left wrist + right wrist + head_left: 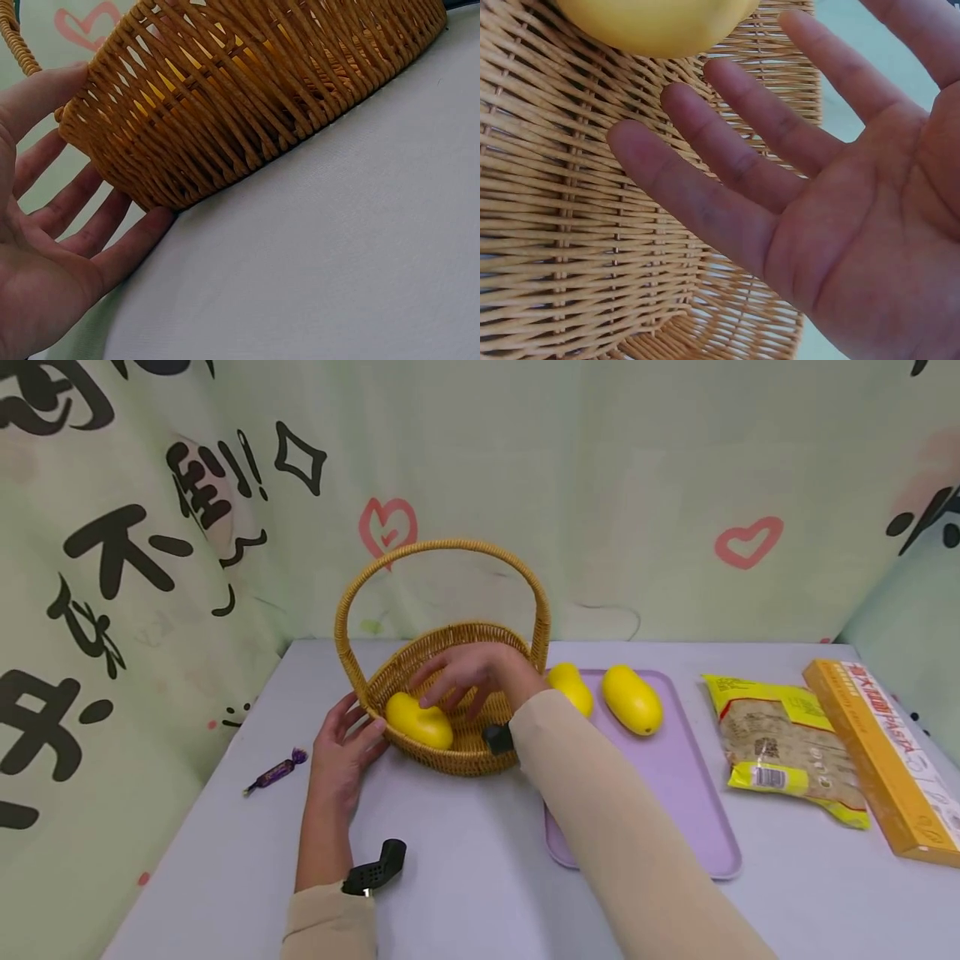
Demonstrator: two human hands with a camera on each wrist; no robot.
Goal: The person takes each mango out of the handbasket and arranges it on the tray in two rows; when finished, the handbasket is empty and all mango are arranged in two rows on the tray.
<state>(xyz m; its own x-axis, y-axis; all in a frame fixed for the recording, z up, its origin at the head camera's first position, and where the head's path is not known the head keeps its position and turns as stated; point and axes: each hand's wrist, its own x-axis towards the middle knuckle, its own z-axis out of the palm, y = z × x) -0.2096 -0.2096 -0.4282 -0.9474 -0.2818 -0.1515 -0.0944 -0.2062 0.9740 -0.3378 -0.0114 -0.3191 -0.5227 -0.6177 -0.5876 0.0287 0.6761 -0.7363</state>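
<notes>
A wicker basket [450,766] with a tall handle stands near the back of the table. Inside its left end lies a smooth yellow fruit [418,722], mango-like in shape. My left hand [341,760] holds the basket's left end, the thumb [49,94] at the rim and the other fingers spread along the wall down to the base. Over the basket's middle is my right hand [480,672], palm down. Its fingers [697,199] are spread and hold nothing, with the fruit just beyond their tips in the right wrist view.
Right of the basket, a lilac tray [675,810] bears two more yellow fruits [632,700], partly behind my right sleeve. Farther right lie a yellow-and-clear food bag [787,743] and a pasta box [877,760]. A purple-wrapped candy [275,772] is at the left; a curtain hangs behind.
</notes>
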